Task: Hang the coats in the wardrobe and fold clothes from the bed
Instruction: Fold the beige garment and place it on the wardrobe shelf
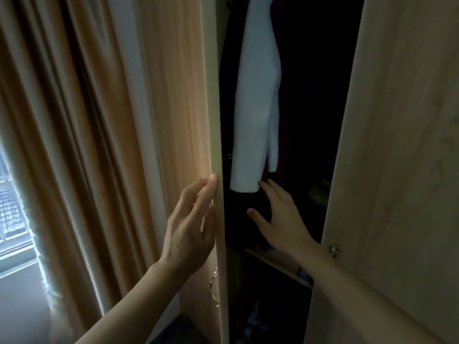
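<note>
While your head camera looks into the gap between the wardrobe doors, both of your hands are at the opening and neither grips anything. Your left hand [188, 227] lies with straight fingers along the front edge of the left door [213, 120], fingertips on the edge itself, above that door's metal handle [214, 286]. Your right hand [280, 219] reaches inside with fingers spread and relaxed; its fingertips sit at the cuff of the white sleeve [255, 108], though the dim light hides whether they touch it.

That sleeve belongs to a garment hanging ahead of you, its long axis straight up and down, with a dark coat [239, 227] around and below it and a dark purplish one to its right. The hanging clothes lie forward of your right hand, so that hand is the nearer one. Your left is set to swing the door.

A wooden shelf [278, 264] runs beneath the hems. The right door [397, 145] with its knob [334, 249] stands beside your right forearm. The curtain [74, 120] hangs to your left. The bed and its clothes are out of view.
</note>
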`<state>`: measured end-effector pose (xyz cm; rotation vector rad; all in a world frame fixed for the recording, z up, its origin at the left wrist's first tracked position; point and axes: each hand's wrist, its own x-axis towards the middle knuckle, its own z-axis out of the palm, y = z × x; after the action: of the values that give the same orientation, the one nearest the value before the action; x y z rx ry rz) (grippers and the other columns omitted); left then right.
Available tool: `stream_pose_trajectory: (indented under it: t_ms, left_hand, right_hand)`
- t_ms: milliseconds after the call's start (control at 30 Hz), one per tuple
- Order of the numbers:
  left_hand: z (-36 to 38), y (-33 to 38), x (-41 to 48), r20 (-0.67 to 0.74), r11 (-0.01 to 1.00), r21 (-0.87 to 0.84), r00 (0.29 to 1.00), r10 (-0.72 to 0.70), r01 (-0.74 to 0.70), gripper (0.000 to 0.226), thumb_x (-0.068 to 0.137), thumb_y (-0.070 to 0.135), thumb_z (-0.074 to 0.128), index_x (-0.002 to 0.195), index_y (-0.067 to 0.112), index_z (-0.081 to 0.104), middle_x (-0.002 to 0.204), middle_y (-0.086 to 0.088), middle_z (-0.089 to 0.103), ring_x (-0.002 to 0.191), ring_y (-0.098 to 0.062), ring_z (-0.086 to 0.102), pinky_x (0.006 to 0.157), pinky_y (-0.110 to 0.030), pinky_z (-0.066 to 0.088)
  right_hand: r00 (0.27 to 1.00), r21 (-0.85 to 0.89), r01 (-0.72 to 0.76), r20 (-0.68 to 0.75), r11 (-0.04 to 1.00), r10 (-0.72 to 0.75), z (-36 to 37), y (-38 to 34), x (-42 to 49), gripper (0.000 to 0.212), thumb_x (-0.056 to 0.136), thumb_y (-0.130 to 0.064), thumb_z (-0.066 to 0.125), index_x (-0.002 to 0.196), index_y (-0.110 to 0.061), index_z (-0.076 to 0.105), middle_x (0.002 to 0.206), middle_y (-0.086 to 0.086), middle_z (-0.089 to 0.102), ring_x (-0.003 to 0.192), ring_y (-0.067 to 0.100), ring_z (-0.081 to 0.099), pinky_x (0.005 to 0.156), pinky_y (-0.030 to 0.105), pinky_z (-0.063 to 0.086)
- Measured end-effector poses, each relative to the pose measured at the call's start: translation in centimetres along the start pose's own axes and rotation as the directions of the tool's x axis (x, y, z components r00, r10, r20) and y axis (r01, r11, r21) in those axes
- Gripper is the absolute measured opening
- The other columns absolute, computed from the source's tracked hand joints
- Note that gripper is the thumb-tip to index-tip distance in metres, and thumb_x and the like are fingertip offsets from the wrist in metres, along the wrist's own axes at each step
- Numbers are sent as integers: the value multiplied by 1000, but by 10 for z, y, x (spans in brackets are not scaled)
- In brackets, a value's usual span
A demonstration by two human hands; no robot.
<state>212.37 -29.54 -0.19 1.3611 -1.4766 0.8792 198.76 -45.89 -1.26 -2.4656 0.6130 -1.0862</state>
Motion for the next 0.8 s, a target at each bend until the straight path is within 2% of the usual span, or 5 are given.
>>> stream_pose_trajectory:
  t_ms: [267,467,567,667,800]
  left_hand:
    - [36,27,20,95,1000,27,995,1,-4,46,99,21,54,144,17,46,134,-6,50,98,-11,55,66,-31,55]
    - [59,39,26,99,998,-64,995,25,-19,56,92,-2,52,145,11,43,138,-10,49,109,-18,56,72,-34,56]
    - [67,44,28,117,996,-83,993,15,-6,61,90,-2,51,148,12,37,142,-8,47,121,-17,52,88,-32,55]
    - [72,48,32,150,992,-111,988,-35,52,65,89,7,48,151,14,28,138,-5,51,117,-14,53,95,-27,49]
    - [85,54,38,189,997,-66,982,-19,33,61,87,-2,53,145,5,40,143,-9,50,128,-17,47,109,-8,25]
  right_hand:
    - [992,-76,44,-116,996,-53,-48,-20,-20,71,92,-57,51,152,-31,22,160,-5,20,146,10,16,119,36,19]
    - [989,-115,-23,-145,993,6,-72,-4,-32,74,90,-63,49,152,-35,20,162,-9,14,147,8,10,117,31,16]
    - [988,-132,-36,-154,991,15,-77,6,-33,76,89,-63,50,152,-35,18,162,-10,12,147,8,9,116,31,15]
    - [983,-152,-51,-184,987,22,-79,15,-33,76,89,-64,50,152,-37,18,162,-10,9,148,8,6,117,33,14]
    - [974,-237,-53,-225,970,-2,-80,29,-33,76,88,-65,51,151,-37,18,163,-12,-1,145,1,-8,113,30,3]
